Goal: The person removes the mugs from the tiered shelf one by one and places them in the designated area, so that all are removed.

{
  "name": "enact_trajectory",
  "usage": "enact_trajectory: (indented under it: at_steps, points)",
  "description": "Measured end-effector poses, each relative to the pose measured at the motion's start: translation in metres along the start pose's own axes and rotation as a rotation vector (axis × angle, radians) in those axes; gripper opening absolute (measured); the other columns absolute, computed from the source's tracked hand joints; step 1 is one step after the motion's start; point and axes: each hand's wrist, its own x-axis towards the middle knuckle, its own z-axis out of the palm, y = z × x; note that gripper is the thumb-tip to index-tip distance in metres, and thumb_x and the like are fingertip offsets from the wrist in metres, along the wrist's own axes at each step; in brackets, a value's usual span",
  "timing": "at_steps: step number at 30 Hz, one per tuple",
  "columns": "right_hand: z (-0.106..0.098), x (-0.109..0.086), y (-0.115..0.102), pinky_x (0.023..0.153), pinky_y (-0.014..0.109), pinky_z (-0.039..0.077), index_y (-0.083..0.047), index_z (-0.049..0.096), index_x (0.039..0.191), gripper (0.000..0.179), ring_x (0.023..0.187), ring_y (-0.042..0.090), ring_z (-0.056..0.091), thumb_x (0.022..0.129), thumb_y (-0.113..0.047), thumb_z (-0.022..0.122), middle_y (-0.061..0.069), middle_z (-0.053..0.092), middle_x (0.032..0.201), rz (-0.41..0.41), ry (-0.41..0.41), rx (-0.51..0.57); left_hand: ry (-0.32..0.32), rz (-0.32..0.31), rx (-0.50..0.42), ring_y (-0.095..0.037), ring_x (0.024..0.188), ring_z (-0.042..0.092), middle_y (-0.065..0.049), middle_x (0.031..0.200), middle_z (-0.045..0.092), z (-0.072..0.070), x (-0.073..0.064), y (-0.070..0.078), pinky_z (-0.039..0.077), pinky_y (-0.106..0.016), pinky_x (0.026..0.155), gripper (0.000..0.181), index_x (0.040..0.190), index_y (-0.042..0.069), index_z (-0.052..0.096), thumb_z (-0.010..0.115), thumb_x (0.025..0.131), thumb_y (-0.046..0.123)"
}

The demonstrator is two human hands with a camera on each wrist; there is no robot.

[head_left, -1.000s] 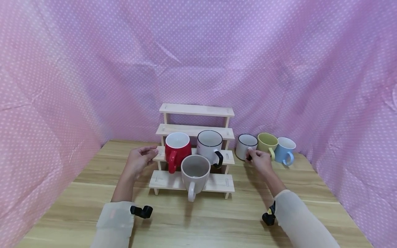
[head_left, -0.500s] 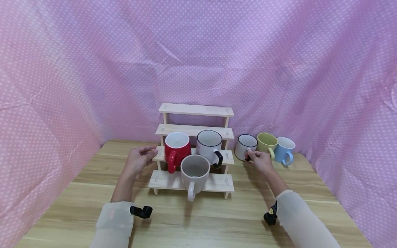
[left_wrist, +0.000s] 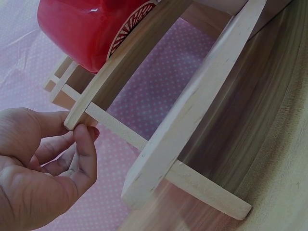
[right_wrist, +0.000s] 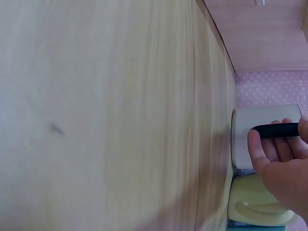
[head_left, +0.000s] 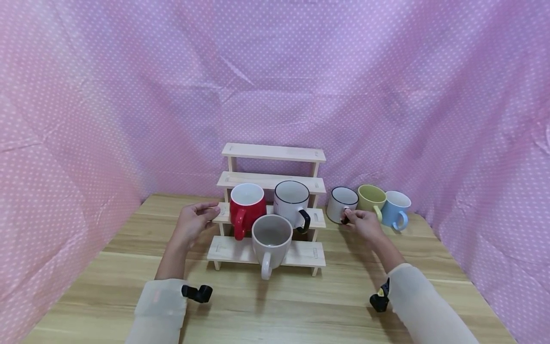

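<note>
My left hand (head_left: 195, 222) pinches the left end of the second-lowest step of a wooden tiered stand (head_left: 266, 253); thumb and fingers lie on either side of the board in the left wrist view. On that step sit a red mug (head_left: 248, 210) and a white mug with a black rim and handle (head_left: 291, 205). A greyish mug (head_left: 271, 239) stands on the lowest step, handle to the front. At the right, my right hand (head_left: 365, 223) grips the black handle (right_wrist: 276, 130) of a smaller white black-rimmed mug (head_left: 339, 210), which stands on the table.
A yellow-green mug (head_left: 370, 196) and a light blue mug (head_left: 395, 209) stand close together just right of the white mug. The wooden table (head_left: 275, 310) ends at a pink polka-dot cloth (head_left: 275, 71) behind and at both sides.
My right forearm and wrist have shifted slightly to the right, while the hand stays at the mug's handle. The left hand, the stand and the mugs keep their places.
</note>
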Motion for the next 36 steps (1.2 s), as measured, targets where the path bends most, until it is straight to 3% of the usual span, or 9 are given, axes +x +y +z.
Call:
enact_trajectory:
  at_steps: [4, 7, 10, 13, 23, 30, 36]
  points:
    - [-0.006, -0.002, -0.004, 0.092, 0.039, 0.059, 0.016, 0.061, 0.123, 0.045, 0.100, 0.025, 0.070, 0.106, -0.026, 0.059, 0.019, 0.068, 0.115, -0.015, 0.038, -0.180, 0.004, 0.000, -0.002, -0.007, 0.089, 0.062, -0.003, 0.106, 0.066, 0.001, 0.000, -0.001, 0.059, -0.024, 0.078, 0.043, 0.137, -0.004, 0.061, 0.070, 0.100, 0.017]
    - [-0.010, -0.003, -0.008, 0.079, 0.031, 0.060, 0.011, 0.066, 0.119, 0.046, 0.085, 0.015, 0.069, 0.103, -0.032, 0.064, 0.019, 0.070, 0.109, -0.050, 0.094, -0.323, 0.006, -0.001, -0.004, -0.007, 0.089, 0.062, -0.003, 0.106, 0.066, 0.001, 0.001, -0.001, 0.058, -0.023, 0.077, 0.043, 0.137, -0.004, 0.060, 0.069, 0.100, 0.016]
    - [-0.014, -0.003, -0.013, 0.072, 0.027, 0.059, 0.010, 0.067, 0.116, 0.045, 0.081, 0.006, 0.061, 0.103, -0.034, 0.065, 0.018, 0.069, 0.103, -0.100, 0.125, -0.389, 0.001, 0.000, -0.006, -0.006, 0.089, 0.062, -0.003, 0.106, 0.065, 0.001, 0.002, -0.001, 0.059, -0.023, 0.078, 0.043, 0.138, -0.004, 0.060, 0.069, 0.100, 0.016]
    - [-0.015, -0.005, -0.021, 0.068, 0.023, 0.057, 0.007, 0.069, 0.113, 0.044, 0.080, 0.006, 0.059, 0.102, -0.035, 0.065, 0.014, 0.069, 0.100, -0.148, 0.128, -0.424, 0.002, 0.000, -0.001, -0.007, 0.089, 0.062, -0.004, 0.108, 0.066, 0.000, 0.003, -0.001, 0.059, -0.024, 0.079, 0.044, 0.138, -0.004, 0.060, 0.069, 0.100, 0.017]
    - [0.000, -0.020, -0.054, 0.072, 0.030, 0.053, -0.003, 0.072, 0.113, 0.040, 0.090, 0.026, 0.064, 0.102, -0.040, 0.064, 0.018, 0.072, 0.101, -0.312, -0.030, -0.581, -0.012, -0.004, 0.001, -0.007, 0.091, 0.062, -0.005, 0.111, 0.065, -0.002, 0.006, 0.002, 0.059, -0.026, 0.081, 0.045, 0.139, -0.003, 0.059, 0.069, 0.100, 0.018]
    - [0.024, -0.035, -0.076, 0.069, 0.025, 0.056, 0.000, 0.073, 0.116, 0.029, 0.085, 0.018, 0.067, 0.102, -0.024, 0.066, 0.012, 0.074, 0.101, -0.424, -0.183, -0.538, -0.030, -0.004, 0.001, -0.006, 0.092, 0.062, -0.005, 0.111, 0.066, -0.004, 0.012, 0.003, 0.060, -0.028, 0.084, 0.046, 0.140, -0.002, 0.059, 0.069, 0.100, 0.018]
    - [0.043, -0.049, -0.091, 0.071, 0.029, 0.058, -0.003, 0.074, 0.117, 0.026, 0.086, 0.020, 0.068, 0.102, -0.022, 0.067, 0.007, 0.073, 0.103, -0.477, -0.301, -0.496, -0.041, -0.003, 0.010, -0.006, 0.092, 0.062, -0.005, 0.112, 0.066, -0.007, 0.018, 0.004, 0.059, -0.025, 0.081, 0.046, 0.139, -0.003, 0.059, 0.069, 0.101, 0.018]
